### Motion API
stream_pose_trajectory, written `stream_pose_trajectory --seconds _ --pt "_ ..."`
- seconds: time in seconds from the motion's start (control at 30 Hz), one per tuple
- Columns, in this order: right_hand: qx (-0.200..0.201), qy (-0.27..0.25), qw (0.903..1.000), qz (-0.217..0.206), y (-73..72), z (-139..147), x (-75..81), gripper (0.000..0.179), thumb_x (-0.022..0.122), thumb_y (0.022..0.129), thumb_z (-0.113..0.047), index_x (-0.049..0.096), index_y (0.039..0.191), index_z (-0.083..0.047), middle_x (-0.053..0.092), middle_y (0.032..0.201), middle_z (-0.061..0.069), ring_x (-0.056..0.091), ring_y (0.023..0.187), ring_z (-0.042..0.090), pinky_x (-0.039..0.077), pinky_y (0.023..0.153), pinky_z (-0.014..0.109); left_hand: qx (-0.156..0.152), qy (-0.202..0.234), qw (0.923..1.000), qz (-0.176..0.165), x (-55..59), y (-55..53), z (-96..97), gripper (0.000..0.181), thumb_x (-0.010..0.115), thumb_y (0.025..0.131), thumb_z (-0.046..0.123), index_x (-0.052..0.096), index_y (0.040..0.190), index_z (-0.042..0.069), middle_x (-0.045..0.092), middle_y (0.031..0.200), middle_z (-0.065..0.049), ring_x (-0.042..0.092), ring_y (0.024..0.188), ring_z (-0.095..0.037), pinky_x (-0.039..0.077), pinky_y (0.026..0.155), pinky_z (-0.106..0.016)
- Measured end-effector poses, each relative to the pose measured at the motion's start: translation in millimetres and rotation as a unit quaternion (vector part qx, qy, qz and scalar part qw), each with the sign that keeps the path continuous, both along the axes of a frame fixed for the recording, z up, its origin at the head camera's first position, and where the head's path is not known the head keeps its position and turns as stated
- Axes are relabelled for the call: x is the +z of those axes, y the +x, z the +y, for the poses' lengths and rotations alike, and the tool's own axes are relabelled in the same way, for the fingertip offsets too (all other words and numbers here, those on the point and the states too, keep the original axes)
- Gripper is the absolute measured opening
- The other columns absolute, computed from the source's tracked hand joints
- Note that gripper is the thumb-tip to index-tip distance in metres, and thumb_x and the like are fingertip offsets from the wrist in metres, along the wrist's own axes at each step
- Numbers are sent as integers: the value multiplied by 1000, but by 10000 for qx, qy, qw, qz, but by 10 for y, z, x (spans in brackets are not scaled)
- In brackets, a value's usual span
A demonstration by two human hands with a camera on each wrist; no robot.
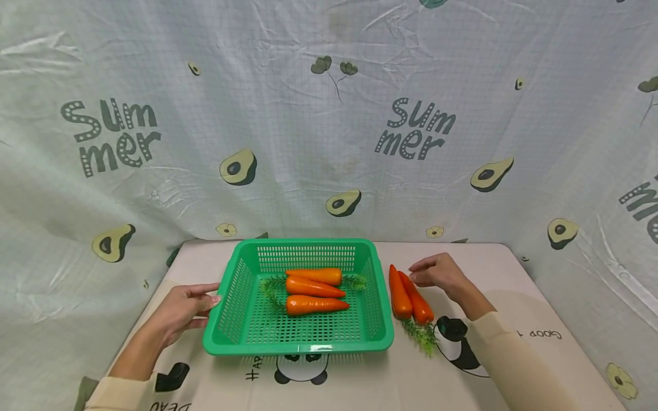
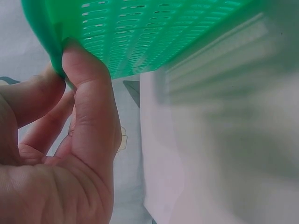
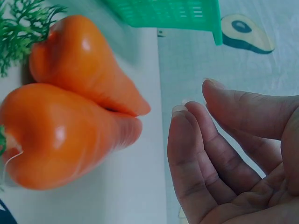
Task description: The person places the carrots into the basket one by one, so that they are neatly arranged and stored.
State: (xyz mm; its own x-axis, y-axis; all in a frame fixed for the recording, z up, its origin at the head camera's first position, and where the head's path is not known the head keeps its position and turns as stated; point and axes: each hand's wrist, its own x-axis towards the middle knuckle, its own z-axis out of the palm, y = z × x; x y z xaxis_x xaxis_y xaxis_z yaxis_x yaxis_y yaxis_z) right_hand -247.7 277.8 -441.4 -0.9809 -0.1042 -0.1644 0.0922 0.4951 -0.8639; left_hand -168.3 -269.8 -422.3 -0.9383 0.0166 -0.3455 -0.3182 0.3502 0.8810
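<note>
A green plastic basket [image 1: 298, 349] with slotted walls stands in the middle of the table. My left hand [image 1: 182, 311] pinches its left rim between thumb and fingers, seen close up along the basket wall [image 2: 140, 42] in the left wrist view. Inside lie three orange carrots [image 1: 315, 286] with leafy green tops. To the right of the basket, two more carrots [image 1: 401, 294] lie side by side on the table, tips pointing away. My right hand [image 1: 439, 277] hovers beside their tips, fingers loosely bent and apart from the thumb, holding nothing; the right wrist view shows a gap to the carrots [image 3: 70, 135].
The pale table [image 1: 360, 388] carries printed panda figures and lettering. A fabric curtain [image 1: 288, 114] printed with avocados and words hangs behind the table and at both sides, close to its edges.
</note>
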Motion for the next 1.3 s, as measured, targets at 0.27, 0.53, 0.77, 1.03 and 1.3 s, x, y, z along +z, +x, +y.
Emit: stream_pose_trajectory --seconds 0.27,0.53,0.77,1.03,1.3 --pt "-108 243 9996 -125 28 69 -74 34 70 94 -10 71 121 11 76 114 21 75 97 31 64 89 40 -19 32 10000 11 2 3 -6 61 62 104 11 37 157 -7 71 93 0 70 81 -12 63 72 -30" --pt "-215 400 9986 -287 51 139 -169 38 72 94 -11 70 126 8 76 111 16 73 97 28 61 94 43 -20 43 10000 21 -11 1 -8 61 62 104 11 37 157 -7 71 93 0 71 82 -12 63 72 -31" --pt "-244 483 9974 -466 43 151 -209 44 76 91 -14 68 127 9 74 114 19 71 93 26 63 87 40 -116 63 9999 73 -13 9 -11 62 62 104 12 37 157 -8 72 92 1 72 82 -11 63 73 -30" --pt "-45 789 9914 -1045 67 113 -276 58 79 89 -21 59 136 7 72 116 20 69 87 23 64 80 40 -76 26 9999 60 -18 11 -9 61 62 105 13 38 157 -7 72 93 0 71 83 -12 63 73 -30" --pt "0 906 9866 -1360 33 70 -303 55 78 88 -20 61 134 7 68 117 21 68 89 28 63 80 45 -82 -17 9999 83 -29 7 -11 60 61 105 14 38 157 -6 71 94 0 71 83 -13 62 72 -30"
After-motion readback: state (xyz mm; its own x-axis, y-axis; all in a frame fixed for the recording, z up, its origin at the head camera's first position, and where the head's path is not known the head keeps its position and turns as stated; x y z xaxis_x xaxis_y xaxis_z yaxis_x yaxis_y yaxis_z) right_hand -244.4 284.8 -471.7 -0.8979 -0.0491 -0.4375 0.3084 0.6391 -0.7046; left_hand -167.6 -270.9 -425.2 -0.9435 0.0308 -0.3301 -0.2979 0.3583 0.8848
